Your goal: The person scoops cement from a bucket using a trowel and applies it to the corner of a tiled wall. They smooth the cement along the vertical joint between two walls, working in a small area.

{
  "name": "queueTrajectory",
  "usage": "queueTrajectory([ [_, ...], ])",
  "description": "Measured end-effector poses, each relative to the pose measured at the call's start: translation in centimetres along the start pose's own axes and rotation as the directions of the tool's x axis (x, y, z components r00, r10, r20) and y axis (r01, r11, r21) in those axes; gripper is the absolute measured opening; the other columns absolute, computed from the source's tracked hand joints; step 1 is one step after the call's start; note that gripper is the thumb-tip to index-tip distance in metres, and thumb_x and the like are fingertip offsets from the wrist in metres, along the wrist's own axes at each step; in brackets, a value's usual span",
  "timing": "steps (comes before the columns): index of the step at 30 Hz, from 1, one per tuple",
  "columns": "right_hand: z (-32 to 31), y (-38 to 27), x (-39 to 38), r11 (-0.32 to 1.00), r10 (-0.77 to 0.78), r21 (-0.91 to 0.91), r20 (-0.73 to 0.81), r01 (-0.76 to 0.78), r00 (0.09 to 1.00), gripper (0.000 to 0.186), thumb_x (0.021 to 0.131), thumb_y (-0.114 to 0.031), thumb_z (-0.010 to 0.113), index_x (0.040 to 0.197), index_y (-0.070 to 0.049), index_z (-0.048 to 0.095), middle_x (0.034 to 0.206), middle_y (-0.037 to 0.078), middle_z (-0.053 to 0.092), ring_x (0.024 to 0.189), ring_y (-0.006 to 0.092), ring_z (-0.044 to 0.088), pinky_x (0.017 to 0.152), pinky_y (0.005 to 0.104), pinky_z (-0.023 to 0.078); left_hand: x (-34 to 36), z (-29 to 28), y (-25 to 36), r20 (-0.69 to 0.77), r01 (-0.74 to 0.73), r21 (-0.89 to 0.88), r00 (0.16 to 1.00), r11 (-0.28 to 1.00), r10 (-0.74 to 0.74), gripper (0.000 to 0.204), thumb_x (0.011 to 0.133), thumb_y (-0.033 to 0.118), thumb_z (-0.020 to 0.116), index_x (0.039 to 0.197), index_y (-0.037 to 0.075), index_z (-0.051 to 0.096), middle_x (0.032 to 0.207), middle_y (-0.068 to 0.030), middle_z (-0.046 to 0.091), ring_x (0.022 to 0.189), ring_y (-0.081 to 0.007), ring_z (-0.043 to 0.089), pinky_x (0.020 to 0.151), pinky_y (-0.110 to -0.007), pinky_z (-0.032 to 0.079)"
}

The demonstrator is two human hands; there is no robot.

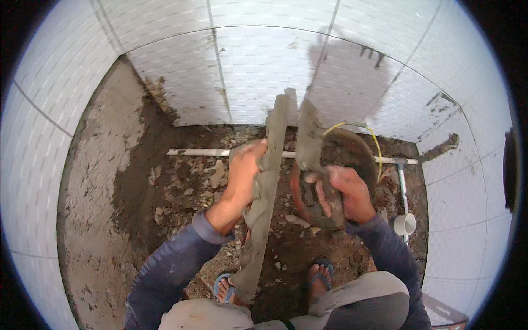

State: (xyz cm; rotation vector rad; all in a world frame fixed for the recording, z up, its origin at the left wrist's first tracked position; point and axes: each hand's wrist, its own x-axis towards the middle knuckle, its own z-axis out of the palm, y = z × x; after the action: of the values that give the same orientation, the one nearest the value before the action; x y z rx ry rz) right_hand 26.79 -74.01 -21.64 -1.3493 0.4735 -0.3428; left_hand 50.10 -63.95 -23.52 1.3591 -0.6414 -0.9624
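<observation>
A long straight board (267,203), smeared with grey mortar, stands on edge in front of me, running from near my left foot towards the back wall. My left hand (240,179) is wrapped round its left side, with the fingertips partly hidden behind it. My right hand (350,190) is closed on a trowel, whose mortar-coated blade (309,132) points away from me, just right of the board and apart from it. Beneath my right hand lies a round, brownish pan (360,148) with a yellow cord handle (377,146). The trowel and hand hide part of it.
A white pipe (198,152) crosses the rubble floor (214,173) near the back wall. At right, a branch pipe leads to an upright white pipe mouth (405,224). Wet mortar (132,187) covers the floor's left side. White tiled walls (258,71) enclose the corner. My sandalled feet stand close in front.
</observation>
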Motion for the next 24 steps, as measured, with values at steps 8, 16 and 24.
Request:
queueTrajectory([
  [8,-5.9,0.6,1.5,0.993,0.042,0.11,0.058,-0.048,0.997,0.052,0.101,-0.042,0.047,0.105,0.008,0.065,0.064,0.009,0.059,0.045,0.0146,0.053,0.041,0.0293,0.042,-3.5,4.4,1.8,0.161,0.231,-0.141,0.965,0.963,-0.208,0.033,0.099,0.036,0.063,0.094,0.003,0.07,0.088,0.0022,0.064,0.078,-0.0066,0.055,0.071,-0.025,0.045],
  [16,-6.1,4.4,-4.6,0.986,0.164,-0.018,0.035,-0.164,0.986,0.036,0.098,-0.031,0.053,0.102,0.002,0.066,0.071,0.009,0.062,0.052,0.0145,0.055,0.049,0.0272,0.044,-2.3,3.4,-1.2,-0.02,0.177,-0.017,0.984,0.984,-0.177,0.033,0.099,0.034,0.062,0.097,0.002,0.071,0.085,0.0005,0.067,0.074,-0.0082,0.058,0.066,-0.027,0.046],
  [24,-2.5,5.1,2.0,0.705,-0.638,-0.653,-0.414,0.277,0.649,0.028,0.086,-0.004,0.065,0.111,0.003,0.055,0.09,0.013,0.057,0.074,0.0281,0.056,0.067,0.0372,0.047,-2.8,5.4,-0.6,0.312,0.307,-0.046,0.908,0.951,-0.278,0.032,0.102,0.035,0.057,0.095,0.005,0.067,0.075,0.0009,0.065,0.062,-0.0075,0.06,0.056,-0.026,0.049],
])
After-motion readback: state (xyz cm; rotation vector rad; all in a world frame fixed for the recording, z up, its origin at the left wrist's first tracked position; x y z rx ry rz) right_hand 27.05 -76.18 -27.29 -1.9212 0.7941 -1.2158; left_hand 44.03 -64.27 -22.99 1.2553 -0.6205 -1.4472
